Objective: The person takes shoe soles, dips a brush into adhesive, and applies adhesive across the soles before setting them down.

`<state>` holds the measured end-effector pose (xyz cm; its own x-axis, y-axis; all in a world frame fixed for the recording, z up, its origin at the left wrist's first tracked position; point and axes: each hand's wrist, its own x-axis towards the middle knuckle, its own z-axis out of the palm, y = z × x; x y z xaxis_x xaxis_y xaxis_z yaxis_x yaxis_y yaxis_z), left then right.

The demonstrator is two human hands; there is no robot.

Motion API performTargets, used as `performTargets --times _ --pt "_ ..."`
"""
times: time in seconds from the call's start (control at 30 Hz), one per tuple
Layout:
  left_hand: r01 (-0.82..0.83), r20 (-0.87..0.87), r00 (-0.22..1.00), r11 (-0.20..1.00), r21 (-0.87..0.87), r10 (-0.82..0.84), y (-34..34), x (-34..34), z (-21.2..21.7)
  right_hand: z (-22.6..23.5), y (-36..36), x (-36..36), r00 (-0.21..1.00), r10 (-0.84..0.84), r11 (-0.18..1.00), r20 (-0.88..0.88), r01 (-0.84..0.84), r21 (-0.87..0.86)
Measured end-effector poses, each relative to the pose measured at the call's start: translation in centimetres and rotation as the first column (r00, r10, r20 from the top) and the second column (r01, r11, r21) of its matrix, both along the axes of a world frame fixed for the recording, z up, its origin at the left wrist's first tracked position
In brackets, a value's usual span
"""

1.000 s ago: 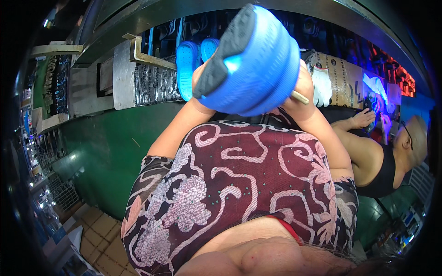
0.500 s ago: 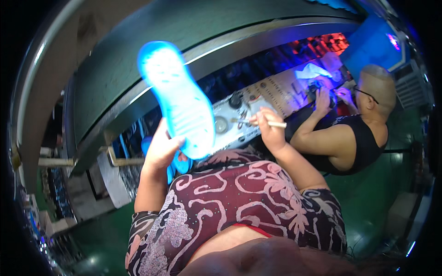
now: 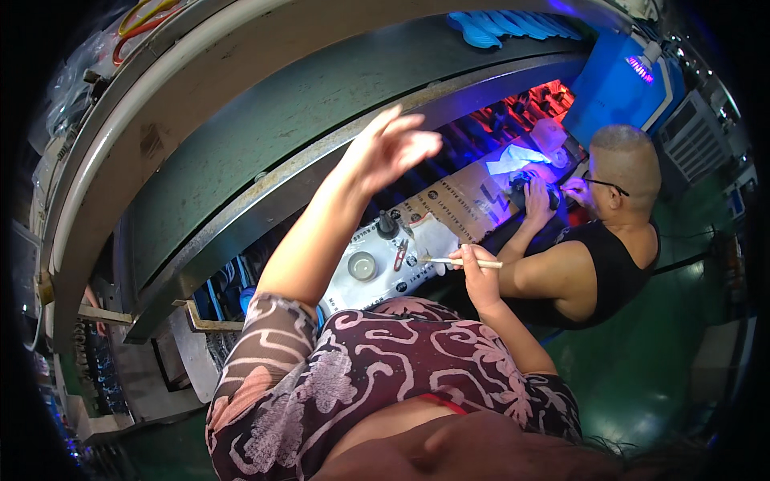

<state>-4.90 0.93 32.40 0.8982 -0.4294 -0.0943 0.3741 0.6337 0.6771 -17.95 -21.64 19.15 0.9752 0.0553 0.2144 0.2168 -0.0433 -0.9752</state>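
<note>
My left hand (image 3: 393, 154) is raised over the metal edge of the green belt, its fingers apart and nothing in them. Closed around the pale handle of a thin brush (image 3: 469, 262) is my right hand (image 3: 480, 280), in front of my chest; the bristles point left. Left of the brush, on a white printed covering (image 3: 341, 301), stand a round shallow dish (image 3: 362, 266), a dark bottle (image 3: 387, 224) and red-handled snips (image 3: 400, 255). Several bright blue shoe soles (image 3: 513, 26) lie in a row at the belt's far end.
A co-worker (image 3: 597, 248) sits at my right, both hands on a dark shoe (image 3: 531, 191). Printed cardboard (image 3: 457, 192) covers the bench between us. A blue cabinet (image 3: 613, 88) with a purple lamp (image 3: 640, 70) stands beyond. The belt's metal rail (image 3: 241, 196) runs along the left.
The blue shoe sole has left my left hand, which has moved up and right, over the belt edge, and opened. My right hand keeps the brush, a little lower. The view has shifted.
</note>
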Motion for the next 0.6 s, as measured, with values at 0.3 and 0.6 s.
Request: performTargets --times 0.3,0.6 --pt "-0.506 0.707 0.657 -0.543 0.671 0.261 18.9 -30.9 -22.9 -1.9 1.9 0.4 0.981 0.152 0.981 -0.124 -0.134 0.142" --pt "0.073 0.263 0.805 -0.528 0.846 0.532 23.0 -37.5 -29.7 -0.1 8.7 -0.2 0.895 0.434 0.900 -0.098 -0.429 0.073"
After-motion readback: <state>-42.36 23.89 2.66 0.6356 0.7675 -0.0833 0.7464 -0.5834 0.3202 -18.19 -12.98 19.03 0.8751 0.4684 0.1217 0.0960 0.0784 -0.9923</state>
